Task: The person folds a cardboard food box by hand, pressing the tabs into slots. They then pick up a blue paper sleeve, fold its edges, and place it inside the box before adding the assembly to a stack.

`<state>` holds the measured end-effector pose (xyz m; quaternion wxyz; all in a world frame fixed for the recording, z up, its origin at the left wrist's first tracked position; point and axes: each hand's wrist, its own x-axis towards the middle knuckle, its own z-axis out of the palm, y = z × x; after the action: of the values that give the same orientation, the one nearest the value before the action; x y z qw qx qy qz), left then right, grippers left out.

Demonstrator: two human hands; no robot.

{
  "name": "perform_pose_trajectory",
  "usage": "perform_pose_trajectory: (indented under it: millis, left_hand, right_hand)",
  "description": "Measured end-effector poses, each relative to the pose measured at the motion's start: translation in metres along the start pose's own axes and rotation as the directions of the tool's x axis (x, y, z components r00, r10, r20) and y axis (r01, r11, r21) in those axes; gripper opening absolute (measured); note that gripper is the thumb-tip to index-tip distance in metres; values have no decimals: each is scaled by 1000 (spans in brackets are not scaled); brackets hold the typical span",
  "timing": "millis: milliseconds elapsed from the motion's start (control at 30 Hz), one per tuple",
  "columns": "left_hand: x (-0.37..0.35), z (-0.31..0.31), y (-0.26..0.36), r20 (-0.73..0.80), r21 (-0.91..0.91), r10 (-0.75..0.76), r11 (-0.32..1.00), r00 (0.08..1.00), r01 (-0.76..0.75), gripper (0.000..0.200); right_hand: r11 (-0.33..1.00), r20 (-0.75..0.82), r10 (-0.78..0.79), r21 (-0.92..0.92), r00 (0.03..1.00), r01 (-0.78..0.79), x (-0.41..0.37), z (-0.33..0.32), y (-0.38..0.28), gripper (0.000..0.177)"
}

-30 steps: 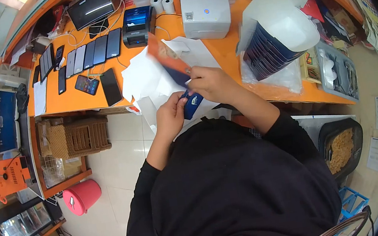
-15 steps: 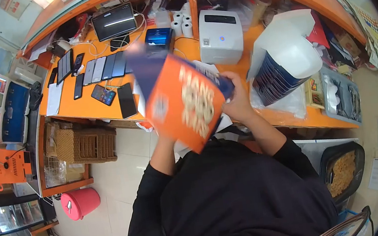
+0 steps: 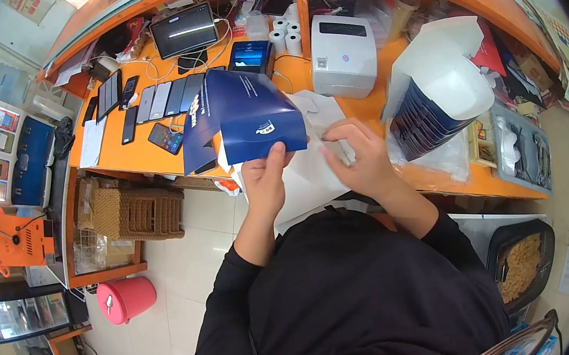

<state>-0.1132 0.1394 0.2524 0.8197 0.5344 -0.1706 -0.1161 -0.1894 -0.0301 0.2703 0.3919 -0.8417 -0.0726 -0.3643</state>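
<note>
Partly | left hand [image 3: 265,180] grips blue folder [image 3: 247,114], fingers hidden | right hand [image 3: 362,158] on papers [image 3: 303,182]

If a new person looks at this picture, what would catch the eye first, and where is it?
First comes the large dark blue folded card sleeve that the left hand holds up over the orange counter, in the centre of the view. Next is the right hand beside it, resting on loose white paper sheets. A row of dark flat phones lies further left, towards the back of the counter.
</note>
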Motion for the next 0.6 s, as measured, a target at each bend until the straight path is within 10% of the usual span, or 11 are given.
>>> perform_pose_trajectory:
  millis: [133, 200, 433, 600]
  left_hand:
    - [1, 1, -3, -12, 450, 353, 837, 935, -311, 16]
    - [0, 0, -3, 132, 721, 506, 541, 852, -433, 16]
    - [-8, -17, -14, 349, 790, 332, 399, 877, -465, 23]
    - [-15, -22, -43, 329, 768, 369, 431, 869, -473, 29]
  right_hand:
    - [998, -189, -48, 32, 981, 55, -1, 3, 1, 15]
    - [988, -161, -151, -70, 975, 141, -3, 3, -6, 14]
    - [934, 7, -298, -205, 954, 293, 1, 7, -12, 11]
    - [996, 15, -11, 92, 1000, 10, -5, 12, -22, 21]
